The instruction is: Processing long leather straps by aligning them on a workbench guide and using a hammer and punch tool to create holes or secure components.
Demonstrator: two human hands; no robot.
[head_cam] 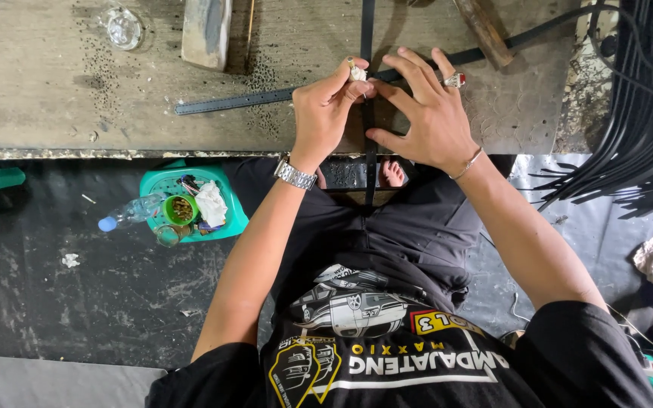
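The person sat at the near edge of a worn wooden workbench [39, 83], both hands close together over a narrow black strap [368, 30] that ran straight from the far edge toward the near edge and dropped over it between the knees. The left hand [325, 113], with a metal watch at the wrist and a ring on one finger, pinched the strap between thumb and fingertips. The right hand [428, 113], wearing a red-stoned ring and a thin bracelet, lay with its fingers spread, the fingertips pressing beside the strap just next to the left hand's pinch.

A second punched black strap [236, 100] lay across the bench to the left of the hands, running on behind them toward the far right corner. A wooden block [205, 30] and a small clear glass [124, 29] stood near the far edge. A bundle of black straps [644, 106] hung at the bench's right end. Below the near edge, on the dark floor, a teal stool [232, 215] carried a green cup, a rag and a plastic bottle [126, 214].
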